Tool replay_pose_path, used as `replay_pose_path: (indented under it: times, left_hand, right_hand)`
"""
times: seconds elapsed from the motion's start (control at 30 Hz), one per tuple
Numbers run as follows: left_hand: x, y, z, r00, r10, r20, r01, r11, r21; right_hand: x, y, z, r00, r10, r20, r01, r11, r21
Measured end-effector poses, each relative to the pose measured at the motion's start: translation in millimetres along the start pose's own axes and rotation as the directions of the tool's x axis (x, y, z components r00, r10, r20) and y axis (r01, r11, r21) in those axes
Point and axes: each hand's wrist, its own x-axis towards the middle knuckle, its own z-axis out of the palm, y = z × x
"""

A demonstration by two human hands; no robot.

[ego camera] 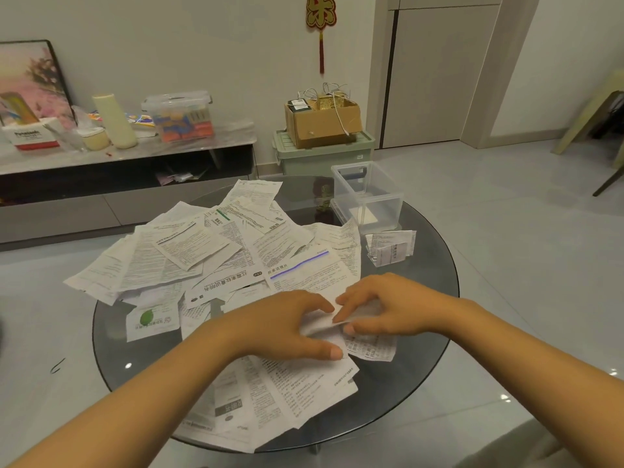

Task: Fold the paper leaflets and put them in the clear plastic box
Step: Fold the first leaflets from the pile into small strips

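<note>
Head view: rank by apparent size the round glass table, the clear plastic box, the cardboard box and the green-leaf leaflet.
1. round glass table
2. clear plastic box and cardboard box: look alike, and the cardboard one stands farther off, so unranked
3. green-leaf leaflet

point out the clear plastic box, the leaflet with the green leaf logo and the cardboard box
clear plastic box (381, 197), head view, on its front wall
leaflet with the green leaf logo (150, 320), head view, beside the leaf print
cardboard box (320, 128), head view, on its front face

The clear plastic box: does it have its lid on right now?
No. The clear plastic box stands open-topped at the far right of the glass table, with its lid apparently lying underneath it.
</note>
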Motion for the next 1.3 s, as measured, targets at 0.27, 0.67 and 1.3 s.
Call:
replay_pose_path:
  times: [0.27, 0.67, 1.3]
  left_hand:
    - [3, -6, -12, 0.961, -0.143, -0.237, 0.081, 0.964, -0.253]
    - [14, -32, -2, 0.802, -0.382, -0.46, 0.175, 0.886, -0.43]
    - [17, -29, 12, 0.939, 0.078, -0.335, 0.003, 0.972, 0.234]
  right_hand:
    - [11, -10, -9, 0.955, 0.116, -0.273, -0.083, 0.988, 0.13]
    - [42, -2, 10, 0.9, 0.376, -0.221, -0.296, 0.899, 0.322]
    - [29, -14, -2, 0.929, 0.369, 0.011, -0.347, 0.861, 0.372]
